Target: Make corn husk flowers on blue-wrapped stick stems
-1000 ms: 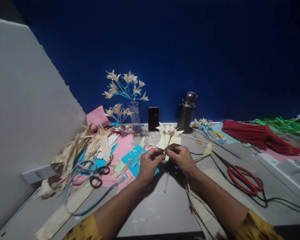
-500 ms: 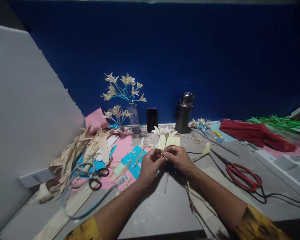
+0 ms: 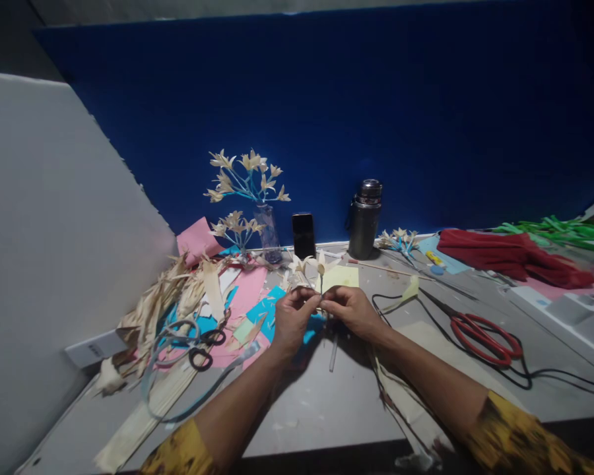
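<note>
Flowers [image 3: 321, 262] held upright above the worktop [image 3: 321, 409].
Left hand [image 3: 292, 323] and right hand [image 3: 354, 316] meet; each grip is pinched on the flowers' stems [image 3: 321, 282]. Blooms stand before the phone [image 3: 303, 235]. Red scissors [image 3: 484, 340] lie well apart, right.

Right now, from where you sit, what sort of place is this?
Probably a craft table, at home or in a small workshop: coloured paper, red-handled scissors and pale flowers in a clear bottle.
</note>
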Demonstrator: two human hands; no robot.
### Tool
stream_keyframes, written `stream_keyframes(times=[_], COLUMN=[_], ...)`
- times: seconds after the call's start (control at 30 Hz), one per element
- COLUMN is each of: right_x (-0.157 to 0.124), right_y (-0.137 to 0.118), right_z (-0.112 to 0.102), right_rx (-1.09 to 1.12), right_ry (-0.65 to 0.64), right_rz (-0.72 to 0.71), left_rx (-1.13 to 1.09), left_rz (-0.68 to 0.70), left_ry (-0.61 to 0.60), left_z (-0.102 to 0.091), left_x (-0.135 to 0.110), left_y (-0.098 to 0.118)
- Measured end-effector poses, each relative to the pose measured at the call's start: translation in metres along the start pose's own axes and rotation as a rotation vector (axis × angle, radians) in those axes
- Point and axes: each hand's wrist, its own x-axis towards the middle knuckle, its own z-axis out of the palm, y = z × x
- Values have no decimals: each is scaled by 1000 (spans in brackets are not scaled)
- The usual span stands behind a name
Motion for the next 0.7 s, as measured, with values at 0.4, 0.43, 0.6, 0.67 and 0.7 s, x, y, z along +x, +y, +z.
stream_keyframes(times=[0.4,0.43,0.6,0.67,0.7], right_x=[1,1,5,8,10], right_y=[-2,-3,0,1,1], right_z=[-3,-3,-1,-5,-10], right_rx=[-61,-58,118,224,264], right_ry=[-13,-12,67,171,233], right_rz=[-67,-65,-4,22,31], left_rx=[-71,-79,-149,-189,-207], left_rz=[-93,-104,-126,-155,-173], left_ry=[45,51,54,66,73], left_z=[0,0,-3,-5,-7], left_x=[3,3,7,10,11], left_y=[-7,-8,-9,-7,-6])
